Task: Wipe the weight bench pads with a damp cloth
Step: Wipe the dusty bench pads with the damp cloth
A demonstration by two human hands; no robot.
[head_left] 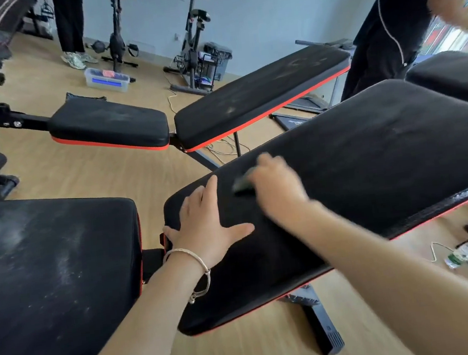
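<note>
No text, label, brand or number can be read; pale marks on the bench frame [309, 300] under the back pad [371, 161] are too blurred.

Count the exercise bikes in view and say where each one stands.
2. One exercise bike stands at the back wall, left of centre; another stands to its right, beside a cluttered cart. More may be hidden outside the frame.

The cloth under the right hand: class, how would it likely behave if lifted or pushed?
The cloth looks bunched under the right hand, so probably floppy and light. Pushed over the back pad, it would likely drag and crumple, not roll.
</note>
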